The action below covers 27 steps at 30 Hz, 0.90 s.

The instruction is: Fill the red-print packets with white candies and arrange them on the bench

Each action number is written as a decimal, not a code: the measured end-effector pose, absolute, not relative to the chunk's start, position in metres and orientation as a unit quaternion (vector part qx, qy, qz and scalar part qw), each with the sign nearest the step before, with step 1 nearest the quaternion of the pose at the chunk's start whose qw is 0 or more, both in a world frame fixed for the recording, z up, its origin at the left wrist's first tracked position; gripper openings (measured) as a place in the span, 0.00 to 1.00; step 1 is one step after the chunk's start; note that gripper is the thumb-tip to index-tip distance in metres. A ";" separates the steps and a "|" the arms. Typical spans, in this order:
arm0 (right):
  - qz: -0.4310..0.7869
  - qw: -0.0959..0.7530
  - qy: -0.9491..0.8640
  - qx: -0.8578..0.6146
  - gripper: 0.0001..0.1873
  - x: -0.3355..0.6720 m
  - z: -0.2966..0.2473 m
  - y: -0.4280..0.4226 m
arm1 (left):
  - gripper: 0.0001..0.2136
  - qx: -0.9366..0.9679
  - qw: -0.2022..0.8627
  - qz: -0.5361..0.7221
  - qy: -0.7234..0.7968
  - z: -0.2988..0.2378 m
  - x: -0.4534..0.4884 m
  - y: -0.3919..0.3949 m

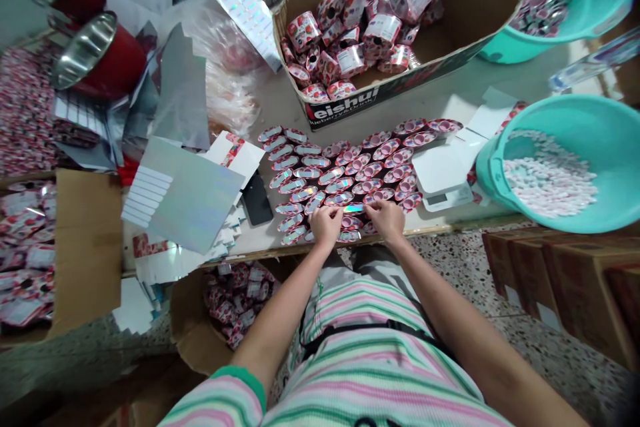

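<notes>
Rows of small pink lidded cups (350, 167) lie packed together on the table near its front edge. My left hand (326, 223) and my right hand (386, 217) are both at the front row, fingers curled in a pinch on a shiny holographic sticker strip (354, 208) stretched between them over a cup. Both hands touch the nearest cups.
A cardboard box (470, 20) of wrapped cups stands behind the rows. A teal tub (565, 160) of white pieces is at right, a white scale (443, 180) beside it. Holographic sticker sheets (185, 193) and a black phone (257, 199) lie left. More boxes sit below the table.
</notes>
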State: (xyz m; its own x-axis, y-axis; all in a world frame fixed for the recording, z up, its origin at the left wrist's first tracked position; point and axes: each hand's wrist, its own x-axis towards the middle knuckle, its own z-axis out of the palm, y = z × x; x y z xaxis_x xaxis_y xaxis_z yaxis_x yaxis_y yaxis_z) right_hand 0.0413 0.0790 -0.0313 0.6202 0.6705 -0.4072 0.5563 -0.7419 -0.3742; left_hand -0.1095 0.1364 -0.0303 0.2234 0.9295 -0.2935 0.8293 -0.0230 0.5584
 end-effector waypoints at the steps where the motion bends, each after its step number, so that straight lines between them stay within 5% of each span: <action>1: 0.268 0.105 -0.347 -0.893 0.13 0.041 -0.031 0.079 | 0.07 0.713 0.325 0.077 0.617 -0.030 -0.109 0.136; 27: 0.267 0.049 -0.364 -0.891 0.14 0.039 -0.032 0.079 | 0.09 0.742 0.273 0.035 0.611 -0.030 -0.104 0.136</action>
State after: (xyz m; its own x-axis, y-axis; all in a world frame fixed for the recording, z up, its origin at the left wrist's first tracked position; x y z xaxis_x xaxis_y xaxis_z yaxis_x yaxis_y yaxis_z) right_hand 0.0389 0.0787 -0.0323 0.5930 0.6745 -0.4398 0.6225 -0.7305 -0.2810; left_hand -0.1036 0.1361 -0.0297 0.2497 0.9265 -0.2814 0.8881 -0.1034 0.4478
